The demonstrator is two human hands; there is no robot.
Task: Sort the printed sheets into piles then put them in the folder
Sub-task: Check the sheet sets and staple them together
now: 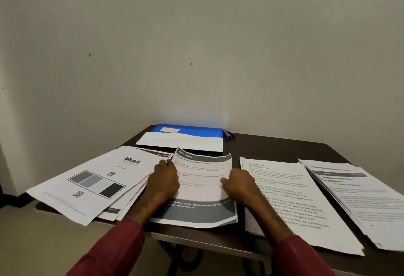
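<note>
Btwn side piles [94,179], L hand [166,179], R hand [238,182] fingers [163,164] round mid pile [203,192]; folder [190,128] behind

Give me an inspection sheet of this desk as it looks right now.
Surface: dark table, mostly under paper.
Job's things: blinkit pile at left, overhanging the front edge; kitchen pile in the middle; desk pile; right pile; blue folder at the back, white sheet lying on it.
Clutter: what look like pens right of the folder.
Hands: left hand and right hand hold the kitchen pile's side edges.
Cables: nothing seen.
Surroundings: pale wall; floor at left.
</note>
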